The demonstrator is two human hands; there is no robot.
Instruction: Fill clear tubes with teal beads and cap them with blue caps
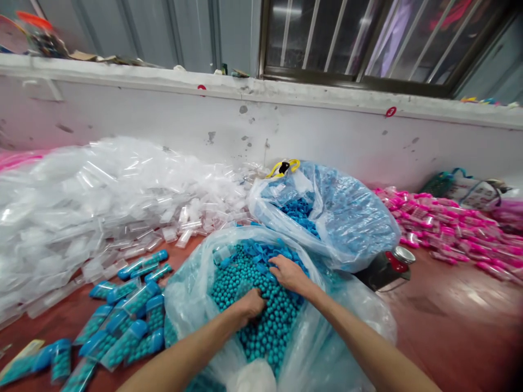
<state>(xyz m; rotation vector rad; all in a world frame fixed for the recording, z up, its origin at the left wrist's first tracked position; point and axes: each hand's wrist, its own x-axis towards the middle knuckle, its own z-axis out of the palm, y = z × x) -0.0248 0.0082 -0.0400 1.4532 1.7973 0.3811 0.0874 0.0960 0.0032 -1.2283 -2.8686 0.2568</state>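
The left hand [250, 303] is curled, fingers buried in teal beads [261, 321] in the clear bag [192, 283]; the right hand [289, 274] pinches blue caps [261, 255] at the bag's far edge.

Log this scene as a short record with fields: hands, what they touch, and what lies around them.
left hand: dug into the teal beads, fingers buried
right hand: resting on the beads by the blue caps
container: clear plastic bag, open on top
behind: second bag of blue caps
left: filled blue-capped tubes; pile of empty clear tubes
right: pink tubes
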